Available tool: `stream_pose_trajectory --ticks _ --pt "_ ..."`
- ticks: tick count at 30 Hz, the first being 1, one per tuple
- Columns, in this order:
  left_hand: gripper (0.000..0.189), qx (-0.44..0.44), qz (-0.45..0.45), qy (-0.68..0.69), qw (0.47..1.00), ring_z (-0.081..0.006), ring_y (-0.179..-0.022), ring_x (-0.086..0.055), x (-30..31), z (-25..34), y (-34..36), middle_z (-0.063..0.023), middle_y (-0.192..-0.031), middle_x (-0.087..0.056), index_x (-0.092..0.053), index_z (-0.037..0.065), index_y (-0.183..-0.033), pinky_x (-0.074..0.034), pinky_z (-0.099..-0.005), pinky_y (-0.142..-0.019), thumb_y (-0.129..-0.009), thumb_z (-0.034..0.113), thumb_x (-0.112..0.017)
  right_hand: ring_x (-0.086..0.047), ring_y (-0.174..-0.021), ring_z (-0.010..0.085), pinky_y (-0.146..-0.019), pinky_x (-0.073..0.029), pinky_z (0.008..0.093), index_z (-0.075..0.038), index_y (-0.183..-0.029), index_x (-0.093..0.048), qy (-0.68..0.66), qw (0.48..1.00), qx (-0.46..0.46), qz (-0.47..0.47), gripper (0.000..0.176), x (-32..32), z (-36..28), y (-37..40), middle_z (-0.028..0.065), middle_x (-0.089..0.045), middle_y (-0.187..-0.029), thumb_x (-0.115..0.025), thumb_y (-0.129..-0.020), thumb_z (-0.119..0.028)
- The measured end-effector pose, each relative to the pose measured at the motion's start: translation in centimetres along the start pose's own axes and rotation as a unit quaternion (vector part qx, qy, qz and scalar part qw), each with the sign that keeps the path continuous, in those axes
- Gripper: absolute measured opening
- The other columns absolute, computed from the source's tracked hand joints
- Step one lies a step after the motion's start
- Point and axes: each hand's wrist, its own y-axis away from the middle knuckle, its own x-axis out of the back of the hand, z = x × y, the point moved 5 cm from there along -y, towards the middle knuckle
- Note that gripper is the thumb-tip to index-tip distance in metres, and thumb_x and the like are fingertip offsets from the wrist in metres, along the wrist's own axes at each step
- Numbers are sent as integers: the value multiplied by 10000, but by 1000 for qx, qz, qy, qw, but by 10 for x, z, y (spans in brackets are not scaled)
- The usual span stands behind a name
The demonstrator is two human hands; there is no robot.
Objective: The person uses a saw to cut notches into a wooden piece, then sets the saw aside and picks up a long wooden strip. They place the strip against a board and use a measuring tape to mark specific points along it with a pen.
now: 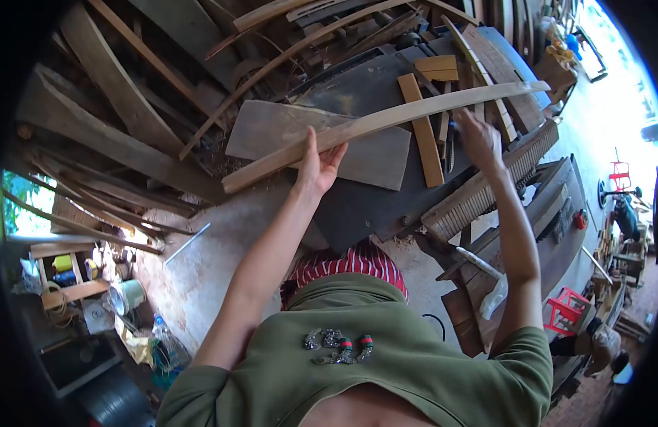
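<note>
A long, slightly curved wooden strip (407, 108) lies slantwise across a dark work table (357, 213), its left end toward me. My left hand (320, 169) grips the near edge of the strip, thumb over its face and fingers along its lower side. On the right, my right hand (480, 141) is close to the strip's near edge, its fingers curled together. A small bluish tip shows by those fingers, too small to name. Beneath the strip are a flat grey-brown board (375, 160) and a tan wooden block (423, 135).
Curved timber pieces (115, 78) crowd the left and back. A ridged wooden piece (485, 181) runs along the table's right side. Lower left are a metal can (127, 295) and a plastic bottle (169, 340). A red plastic item (567, 311) is at right.
</note>
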Motion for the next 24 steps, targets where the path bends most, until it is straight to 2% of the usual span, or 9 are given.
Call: stream_pose_trajectory --ticks 3,7,13,16,19,20,21,22,24 --pt "603 32 47 26 998 -291 -1165 -622 2 -6 -18 -165 -1187 -627 -542 -35 -1245 -546 -430 -1050 -913 436 -722 -687 -878 333 -716 -559 418 -125 -1119 -647 -53 999 9 -2 254 -37 -28 24 94 -688 -994 -649 -869 -83" --pt "496 46 59 36 997 -326 -1166 -635 13 5 -20 -181 -1197 -646 -561 -55 -1174 -547 -448 -1053 -946 364 -697 -572 -1139 324 -970 -496 423 -1 -1235 -614 -29 996 87 -1 619 -66 -105 37 161 -609 -1212 -765 -823 -438" --pt "444 139 12 -63 988 -317 -1161 -643 44 34 2 -185 -1222 -655 -553 -73 -1256 -536 -440 -1052 -1043 317 -541 -520 -1199 362 -950 -491 440 22 -1349 -543 -10 998 9 -65 843 -134 -148 9 196 -501 -1404 -746 -789 -574" --pt "318 37 -43 -268 962 -219 -901 -719 53 77 28 -141 -1027 -730 -649 -8 -1150 -623 -362 -810 -1026 272 -560 -503 -1200 364 -942 -483 442 21 -1382 -524 21 999 -13 -23 857 -144 -158 13 206 -465 -1451 -731 -804 -576" --pt "220 -221 30 -465 857 -86 -784 -645 79 155 11 -44 -968 -714 -682 79 -1151 -551 -242 -714 -1004 213 -588 -505 -1175 360 -950 -467 444 -4 -1401 -523 16 1000 3 19 823 -144 -161 23 196 -473 -1458 -718 -826 -559" --pt "234 -393 82 -523 752 -198 -807 -674 91 180 -4 -73 -930 -721 -677 26 -1116 -542 -321 -753 -990 204 -591 -503 -1172 358 -955 -460 444 -19 -1406 -526 12 1000 -2 23 799 -145 -162 25 187 -476 -1460 -712 -837 -548" --pt "311 -395 133 -587 694 -281 -978 -669 87 203 -7 -138 -1050 -706 -640 23 -1203 -504 -407 -920 -983 238 -597 -502 -1169 356 -960 -454 444 -34 -1411 -530 8 999 -9 30 776 -144 -163 25 179 -480 -1462 -705 -848 -538" --pt "442 -459 204 -695 514 -329 -1119 -630 108 226 -29 -201 -1191 -660 -587 47 -1304 -450 -438 -1013 -968 334 -601 -501 -1170 352 -963 -448 452 -64 -1407 -544 9 999 -16 31 729 -143 -165 26 160 -488 -1456 -699 -861 -520" --pt "566 -341 208 -731 553 -377 -1177 -597 136 245 -69 -212 -1264 -637 -544 68 -1371 -416 -468 -1047 -958 453 -579 -499 -1174 352 -966 -446 454 -73 -1407 -547 17 999 -14 38 716 -142 -168 27 156 -492 -1451 -697 -864 -515"
